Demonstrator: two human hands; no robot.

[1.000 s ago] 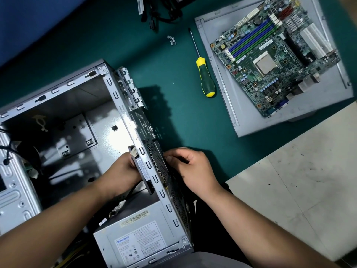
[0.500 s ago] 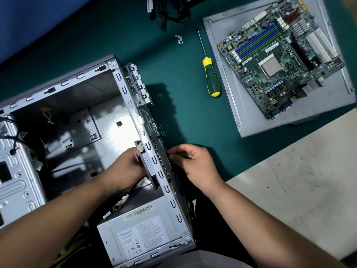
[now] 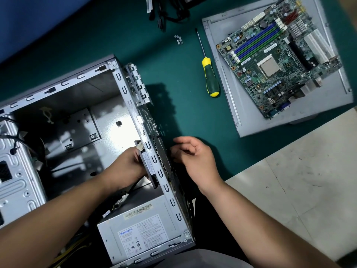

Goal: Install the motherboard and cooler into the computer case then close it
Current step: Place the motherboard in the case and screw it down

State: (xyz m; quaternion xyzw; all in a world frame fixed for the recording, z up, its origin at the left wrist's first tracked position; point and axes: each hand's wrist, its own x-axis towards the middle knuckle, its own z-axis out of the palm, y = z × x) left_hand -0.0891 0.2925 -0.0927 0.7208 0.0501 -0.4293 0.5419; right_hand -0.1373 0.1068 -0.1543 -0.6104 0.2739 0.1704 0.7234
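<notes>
Two hands work at our open computer case (image 3: pixel 63 105): our left hand (image 3: pixel 125 167) grips the case fan (image 3: pixel 147 165) against the inside of the rear wall, while our right hand (image 3: pixel 195 159) hovers outside, fingers loosely curled, holding nothing. Far right, past the screwdriver (image 3: pixel 210 82), the motherboard (image 3: pixel 280 57) lies on the side panel (image 3: pixel 220 60).

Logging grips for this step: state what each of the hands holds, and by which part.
The left hand grips the case fan by its frame, inside the rear panel. The right hand holds nothing, its fingers loosely curled just outside that panel.

Repair workshop, green bench mat (image 3: pixel 183 122), screwdriver (image 3: pixel 209 78)
</notes>
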